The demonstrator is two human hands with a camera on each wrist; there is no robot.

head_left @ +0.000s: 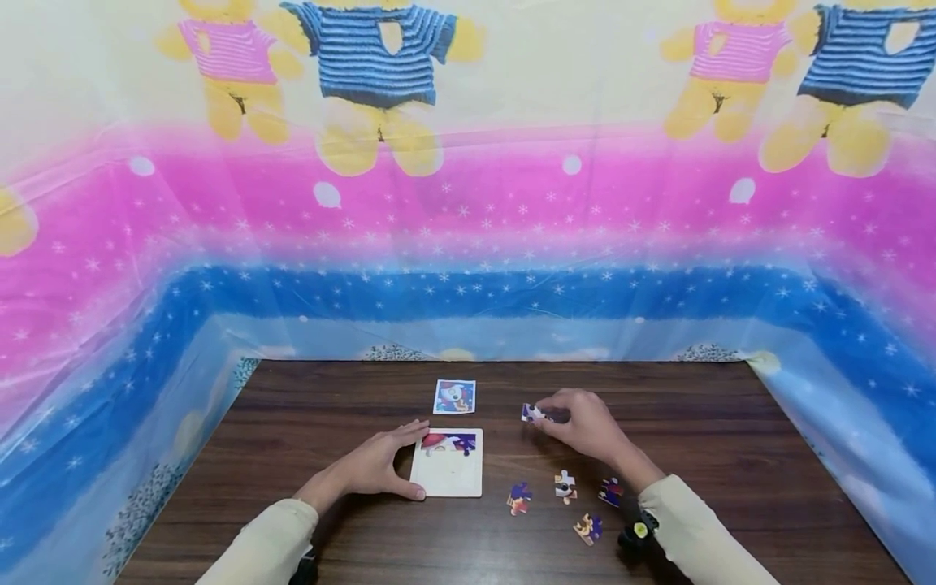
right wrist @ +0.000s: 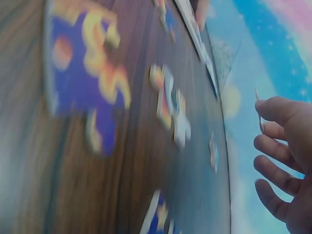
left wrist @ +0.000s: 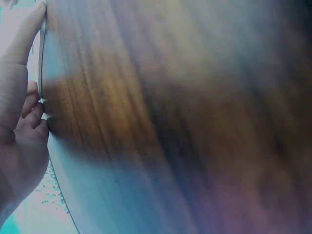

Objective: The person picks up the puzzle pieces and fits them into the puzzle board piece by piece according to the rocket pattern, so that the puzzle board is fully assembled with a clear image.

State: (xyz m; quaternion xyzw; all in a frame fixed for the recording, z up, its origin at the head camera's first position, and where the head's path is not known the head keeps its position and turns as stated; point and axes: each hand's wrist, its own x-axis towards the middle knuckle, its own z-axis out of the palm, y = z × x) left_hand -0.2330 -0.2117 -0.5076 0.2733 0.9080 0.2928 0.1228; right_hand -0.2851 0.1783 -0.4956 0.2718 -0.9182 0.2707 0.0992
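A white square puzzle board (head_left: 448, 477) lies on the table, with colourful pieces (head_left: 459, 443) fitted along its top row and a bare surface below them. My left hand (head_left: 376, 465) rests at its left side, fingertips at the upper left corner and thumb at the lower left. Farther right, my right hand (head_left: 585, 421) pinches a purple and white puzzle piece (head_left: 530, 413) between thumb and fingers; the fingers partly hide it. In the right wrist view this piece shows nearly edge-on.
Several loose pieces lie right of the board: a blue and orange one (head_left: 520, 498), a white one (head_left: 565, 485), a dark blue and red one (head_left: 610, 491) and a yellow and purple one (head_left: 588, 528). A small picture card (head_left: 455, 396) lies behind the board. Printed cloth (head_left: 468, 292) surrounds the table.
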